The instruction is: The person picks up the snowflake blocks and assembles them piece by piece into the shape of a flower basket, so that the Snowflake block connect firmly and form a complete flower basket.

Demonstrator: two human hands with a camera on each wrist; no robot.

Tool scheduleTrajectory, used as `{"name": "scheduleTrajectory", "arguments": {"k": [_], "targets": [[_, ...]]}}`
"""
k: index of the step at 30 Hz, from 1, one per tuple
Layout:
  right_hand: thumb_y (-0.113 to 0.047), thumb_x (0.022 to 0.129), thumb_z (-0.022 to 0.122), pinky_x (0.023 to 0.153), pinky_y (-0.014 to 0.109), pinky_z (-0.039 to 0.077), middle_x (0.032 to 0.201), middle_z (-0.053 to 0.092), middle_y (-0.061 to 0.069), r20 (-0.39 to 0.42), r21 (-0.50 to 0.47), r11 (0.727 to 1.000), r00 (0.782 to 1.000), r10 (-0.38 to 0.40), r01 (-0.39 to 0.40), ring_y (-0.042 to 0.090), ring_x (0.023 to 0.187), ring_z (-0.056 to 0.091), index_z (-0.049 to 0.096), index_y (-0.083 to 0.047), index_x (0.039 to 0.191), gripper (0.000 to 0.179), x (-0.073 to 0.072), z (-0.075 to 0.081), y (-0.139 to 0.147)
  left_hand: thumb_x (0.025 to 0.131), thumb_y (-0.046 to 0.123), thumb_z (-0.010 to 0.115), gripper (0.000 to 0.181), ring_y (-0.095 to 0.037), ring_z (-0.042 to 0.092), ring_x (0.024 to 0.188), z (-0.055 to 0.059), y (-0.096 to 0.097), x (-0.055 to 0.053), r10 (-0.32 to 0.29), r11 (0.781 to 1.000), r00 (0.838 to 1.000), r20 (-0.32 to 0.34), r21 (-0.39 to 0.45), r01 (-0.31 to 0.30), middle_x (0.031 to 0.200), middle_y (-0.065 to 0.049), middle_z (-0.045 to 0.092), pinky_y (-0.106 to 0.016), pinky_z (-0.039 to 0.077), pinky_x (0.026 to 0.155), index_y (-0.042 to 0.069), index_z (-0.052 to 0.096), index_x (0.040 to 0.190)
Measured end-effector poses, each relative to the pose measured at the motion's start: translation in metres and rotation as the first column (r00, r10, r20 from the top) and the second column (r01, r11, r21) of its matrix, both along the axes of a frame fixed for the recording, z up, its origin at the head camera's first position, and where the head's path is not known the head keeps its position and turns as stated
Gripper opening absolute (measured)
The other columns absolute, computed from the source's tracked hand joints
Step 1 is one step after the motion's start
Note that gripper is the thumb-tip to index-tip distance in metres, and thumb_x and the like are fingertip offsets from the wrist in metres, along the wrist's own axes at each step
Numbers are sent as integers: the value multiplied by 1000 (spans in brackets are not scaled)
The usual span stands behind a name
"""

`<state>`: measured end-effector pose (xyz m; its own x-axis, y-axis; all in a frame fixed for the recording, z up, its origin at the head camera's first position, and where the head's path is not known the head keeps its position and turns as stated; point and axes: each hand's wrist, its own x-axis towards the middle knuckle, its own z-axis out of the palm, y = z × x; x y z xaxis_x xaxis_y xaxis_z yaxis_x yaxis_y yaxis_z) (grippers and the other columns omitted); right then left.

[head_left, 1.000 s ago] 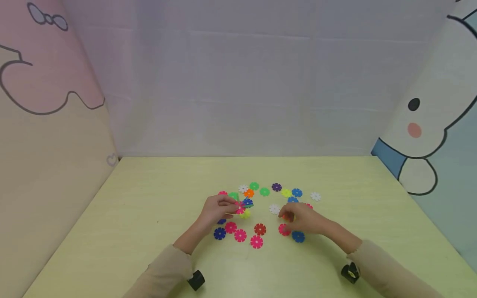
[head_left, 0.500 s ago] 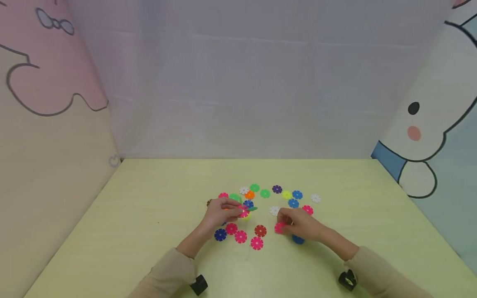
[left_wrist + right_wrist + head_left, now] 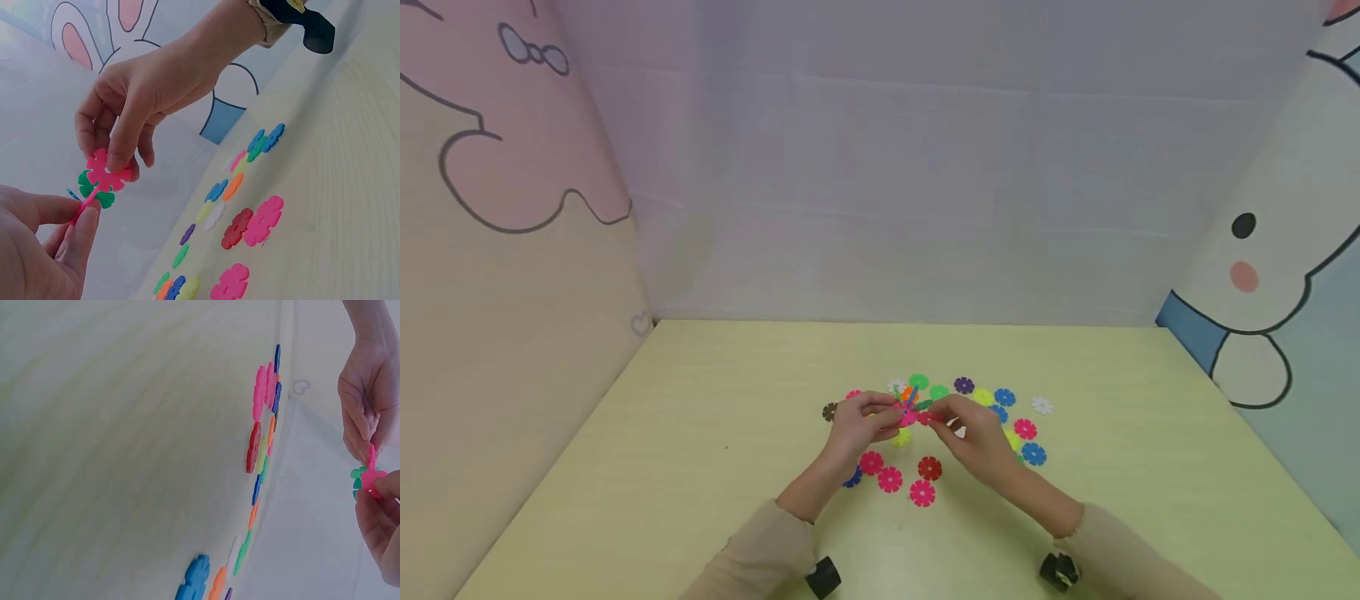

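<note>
My left hand (image 3: 859,429) pinches a pink flower-shaped snap disc (image 3: 88,198), seen edge-on in the left wrist view. Joined to it are a green disc (image 3: 105,199) and a blue one (image 3: 74,195), forming a small cluster above the table. Between thumb and fingers, my right hand (image 3: 981,437) holds another pink snap disc (image 3: 97,164), its flat face showing. The edge of this disc meets the cluster, right at the left hand's pink disc. In the right wrist view both hands come together at the pink and green discs (image 3: 357,473).
Loose snap discs lie scattered on the pale table (image 3: 737,500): a red one (image 3: 929,468) and a pink one (image 3: 922,493) in front, blue (image 3: 1033,453) and white (image 3: 1042,406) to the right, brown (image 3: 830,412) to the left. A pale curtain (image 3: 880,192) stands behind.
My right hand has picked up a pink disc from the table and carried it left and up to the cluster. My left hand has shifted slightly right, still holding the cluster.
</note>
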<state>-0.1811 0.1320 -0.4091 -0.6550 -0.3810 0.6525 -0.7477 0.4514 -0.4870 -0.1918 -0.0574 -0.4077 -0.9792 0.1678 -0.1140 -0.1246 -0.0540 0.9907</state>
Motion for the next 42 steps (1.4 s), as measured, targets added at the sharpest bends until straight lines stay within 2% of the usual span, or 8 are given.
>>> {"name": "scheduleTrajectory", "arguments": {"k": [11, 18, 23, 26, 34, 36, 38, 42], "targets": [[8, 71, 71, 59, 21, 52, 80, 65, 3, -10, -56, 997, 998, -56, 55, 12, 70, 63, 60, -4, 87, 22, -4, -3, -7, 85, 11, 63, 33, -13, 65, 73, 4, 3, 2, 47, 997, 999, 25, 63, -49, 89, -8, 65, -29, 54, 72, -9, 54, 111], [11, 70, 71, 58, 18, 52, 75, 66, 5, -32, -75, 996, 998, -59, 57, 12, 64, 64, 61, -3, 80, 20, -8, -4, -10, 83, 10, 66, 31, -16, 66, 72, 6, 11, 4, 123, 989, 992, 10, 77, -123, 85, -9, 65, -29, 54, 69, -10, 57, 106], [5, 74, 69, 58, 20, 52, 73, 65, 6, -30, -94, 995, 999, -33, 30, 16, 64, 64, 60, -1, 78, 11, -12, -2, -9, 81, 8, 67, 30, -16, 67, 71, 7, 16, 5, 154, 982, 988, 3, 110, -154, 81, -10, 64, -29, 54, 69, -11, 57, 102], [-1, 78, 68, 60, 22, 53, 73, 64, 4, 1, -69, 997, 1000, -21, 21, 15, 66, 64, 60, -2, 79, 8, -15, 1, -7, 81, 8, 68, 28, -18, 67, 73, 7, 15, 6, 152, 985, 988, -8, 87, -151, 82, -10, 63, -30, 54, 70, -9, 57, 100], [3, 76, 68, 62, 21, 53, 76, 63, 4, 93, 3, 1000, 996, -11, 11, 13, 71, 62, 58, -5, 82, 14, -16, -1, 7, 80, 22, 70, 40, -27, 64, 87, -2, 1, 1, 81, 990, 988, -134, -104, -96, 98, -12, 61, -32, 54, 73, -2, 54, 108], [4, 75, 68, 61, 21, 53, 77, 64, 4, 102, 7, 1000, 995, 14, -15, 13, 70, 62, 58, -6, 82, 16, -16, -2, 9, 81, 23, 69, 45, -26, 64, 90, -4, -5, -3, 16, 992, 988, -154, -121, -35, 106, -15, 59, -32, 54, 74, 0, 52, 116], [5, 75, 68, 61, 20, 53, 77, 64, 3, 110, 15, 999, 993, 50, -52, 14, 71, 62, 59, -6, 82, 17, -16, -4, 11, 82, 23, 67, 49, -27, 63, 94, -5, -9, -7, -84, 990, 983, -165, -126, 64, 115, -17, 57, -34, 53, 76, 2, 50, 123], [8, 74, 67, 63, 21, 53, 79, 64, 4, 142, 29, 992, 983, 120, -125, 17, 72, 63, 60, -5, 84, 18, -16, -7, 12, 85, 23, 64, 53, -26, 62, 99, -7, -13, -13, -289, 953, 944, -157, -145, 268, 125, -17, 52, -38, 51, 80, 3, 47, 130]]}}
